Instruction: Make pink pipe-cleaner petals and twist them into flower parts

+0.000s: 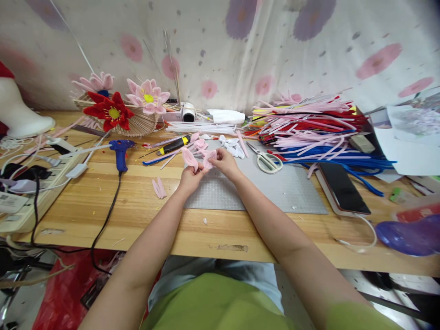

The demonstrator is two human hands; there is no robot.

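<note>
Both hands meet over the left part of a grey cutting mat point(295, 197). My left hand point(191, 179) is closed on the base of a pink fuzzy petal piece point(189, 158) made of pipe cleaner. The fingers of my right hand point(225, 164) pinch a second pink petal loop point(209, 159) beside it. Whether the two petals are joined is hidden by the fingers. Just behind them lie more pink petals point(200, 145) and white petals point(233, 147). White-handled scissors point(268, 162) rest on the mat to the right.
A blue glue gun point(120, 153) stands at left near a power strip point(44, 188). Behind are a yellow-black utility knife point(174, 145) and finished flowers point(112, 112). Bundled pipe cleaners point(309, 123) pile at back right, with a phone point(343, 188) in front. Short pink strips point(159, 188) lie left of the mat.
</note>
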